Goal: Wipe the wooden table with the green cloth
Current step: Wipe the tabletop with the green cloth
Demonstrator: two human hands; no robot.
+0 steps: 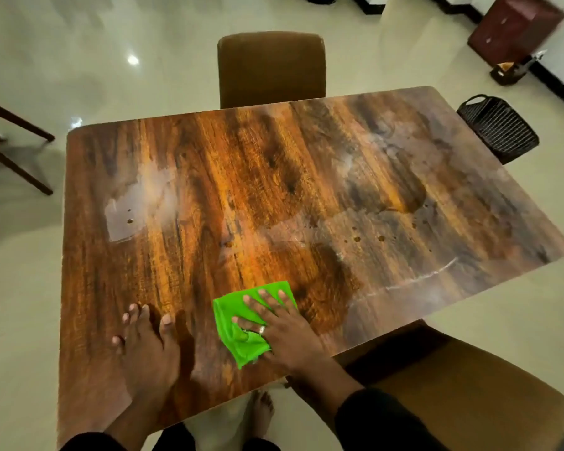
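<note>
The wooden table (274,177) fills the middle of the head view, with wet streaks and small dark droplets on its right half and a pale wet patch at the left. A bright green cloth (238,333) lies folded near the front edge. My right hand (284,330) presses flat on the cloth, fingers spread, a ring on one finger. To the left of the cloth, my left hand (147,349) rests flat on the bare wood with fingers apart, holding nothing.
A brown chair (271,70) stands at the far side and another (469,395) at the near right corner. A black wire basket (498,128) sits on the floor at right, a dark red box (515,24) beyond it. Dark chair legs (17,148) stand at left.
</note>
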